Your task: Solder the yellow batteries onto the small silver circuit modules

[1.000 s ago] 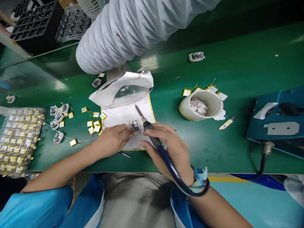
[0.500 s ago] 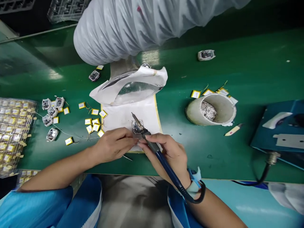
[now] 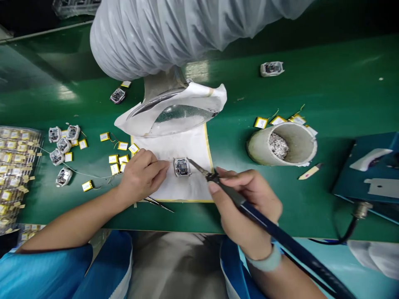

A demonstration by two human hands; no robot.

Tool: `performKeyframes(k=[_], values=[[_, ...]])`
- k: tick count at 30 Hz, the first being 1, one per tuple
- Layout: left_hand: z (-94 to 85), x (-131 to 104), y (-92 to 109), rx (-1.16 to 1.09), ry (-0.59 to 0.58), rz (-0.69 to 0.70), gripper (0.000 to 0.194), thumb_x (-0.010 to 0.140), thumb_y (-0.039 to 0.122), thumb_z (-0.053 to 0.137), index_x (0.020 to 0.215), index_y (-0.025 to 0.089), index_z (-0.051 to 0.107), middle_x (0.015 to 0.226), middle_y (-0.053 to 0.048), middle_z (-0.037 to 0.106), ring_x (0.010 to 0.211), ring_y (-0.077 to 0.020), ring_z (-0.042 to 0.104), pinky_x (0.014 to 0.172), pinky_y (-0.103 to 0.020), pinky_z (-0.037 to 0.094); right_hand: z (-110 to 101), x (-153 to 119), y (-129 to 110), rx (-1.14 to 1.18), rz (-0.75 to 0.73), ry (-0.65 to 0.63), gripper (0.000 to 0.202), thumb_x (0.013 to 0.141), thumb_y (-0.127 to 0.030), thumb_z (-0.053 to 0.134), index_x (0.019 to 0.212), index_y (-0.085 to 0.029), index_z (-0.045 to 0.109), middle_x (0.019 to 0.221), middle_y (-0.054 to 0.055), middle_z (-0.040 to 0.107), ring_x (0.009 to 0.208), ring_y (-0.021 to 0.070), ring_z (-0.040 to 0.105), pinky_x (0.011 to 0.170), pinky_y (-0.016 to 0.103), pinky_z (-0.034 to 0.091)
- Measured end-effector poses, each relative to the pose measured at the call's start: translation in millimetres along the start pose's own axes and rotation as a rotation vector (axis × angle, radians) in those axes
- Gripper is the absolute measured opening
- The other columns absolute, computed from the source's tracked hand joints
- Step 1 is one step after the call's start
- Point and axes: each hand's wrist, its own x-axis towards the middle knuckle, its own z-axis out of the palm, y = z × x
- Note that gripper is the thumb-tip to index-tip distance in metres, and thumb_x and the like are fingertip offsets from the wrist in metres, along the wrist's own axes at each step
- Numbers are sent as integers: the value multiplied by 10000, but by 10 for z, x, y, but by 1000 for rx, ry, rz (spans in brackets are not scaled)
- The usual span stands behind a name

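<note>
A small square circuit module in a pale case (image 3: 181, 167) lies on the white sheet (image 3: 168, 145). My right hand (image 3: 247, 205) is closed around a soldering iron (image 3: 230, 192), whose tip points at the module's upper right corner. Left of the module, my left hand (image 3: 145, 172) has its fingers pressed together; what they hold, if anything, is hidden. Dark tweezers (image 3: 158, 204) lie at the sheet's front edge. Small yellow-edged batteries (image 3: 122, 145) sit beside my left hand.
A fume hood with a clear window (image 3: 181, 118) and a grey duct (image 3: 174, 33) overhang the sheet. A cup of metal shavings (image 3: 258, 149) and a blue box (image 3: 370, 170) stand right. Trays of batteries (image 3: 15, 170) and more modules (image 3: 64, 145) are at left.
My hands have moved apart, the right one to the right with the iron and the left one to the left. The iron's tip has dropped to the module, now uncovered. More of the tweezers shows.
</note>
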Motion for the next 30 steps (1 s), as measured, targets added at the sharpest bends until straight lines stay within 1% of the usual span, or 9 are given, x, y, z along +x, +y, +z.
performKeyframes(k=[2,4,8,13,18,24,28,30], values=[[17,15,8,16,4,5,72,1053,160,715,1070,204,769,784,-4,573,730,-162,535,665,-317,448,127,-32,12,0,-39,-59,170,936,-249,833,910,-277,668,729,-68,740,654,168,765,1008,432,697],[26,28,11,17,-9,6,65,1050,160,717,1052,201,767,786,-6,567,732,-166,525,666,-322,446,197,-50,52,1,-60,-80,169,942,-225,808,925,-282,650,693,-92,708,593,151,727,1069,460,686],[37,42,3,9,-36,-1,81,1052,165,707,1020,206,768,792,-9,563,732,-171,520,676,-332,452,201,-48,126,-11,-63,-75,170,949,-228,802,924,-282,642,709,-74,711,652,178,761,1058,475,697],[50,40,-3,9,-45,-10,89,1058,164,699,1009,205,762,796,-9,558,733,-170,513,681,-328,460,211,-44,116,-18,-79,-72,169,947,-224,802,920,-285,647,653,-98,664,580,157,712,1071,478,705],[44,52,4,19,-40,-3,90,1051,157,708,982,195,751,787,-11,559,730,-172,506,671,-330,461,230,-50,102,-31,-65,-81,170,944,-232,798,911,-288,641,638,-88,657,592,173,711,1072,507,710],[49,58,10,30,-44,-1,113,1056,165,696,966,203,753,786,-10,551,722,-170,504,661,-328,454,228,-52,118,-51,-74,-85,170,953,-245,793,914,-292,634,616,-97,639,563,165,688,1071,503,711],[64,49,11,27,-43,-8,110,1051,169,697,969,207,760,791,-11,555,726,-174,507,667,-337,455,234,-50,116,-53,-65,-79,167,955,-253,793,909,-292,637,624,-90,648,593,175,711,1077,509,709],[64,49,11,22,-34,3,97,1042,156,704,972,199,754,792,-11,556,725,-175,505,665,-339,458,234,-49,116,-44,-64,-64,170,949,-249,798,910,-289,637,659,-84,678,594,169,710,1075,507,709]])
